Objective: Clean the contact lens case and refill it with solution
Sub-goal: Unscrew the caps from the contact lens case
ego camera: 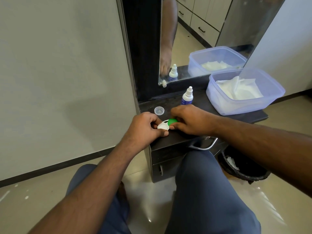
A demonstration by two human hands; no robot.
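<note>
A white contact lens case [163,126] lies on the dark shelf [184,135] in front of me. My left hand [145,125] pinches its white end between thumb and fingers. My right hand [190,119] grips the green cap [172,121] on the case's other well, fingers curled over it. The solution bottle [187,97], white with a blue label and a capped nozzle, stands upright just behind my right hand. A small clear round lid [159,110] lies flat on the shelf behind my left hand.
A translucent blue tub [268,105] holding white tissues sits at the shelf's right end. A mirror [202,36] rises behind. Below the shelf are a drawer with a metal handle [204,146] and, on the floor at right, a black bin [243,168]. My knees are underneath.
</note>
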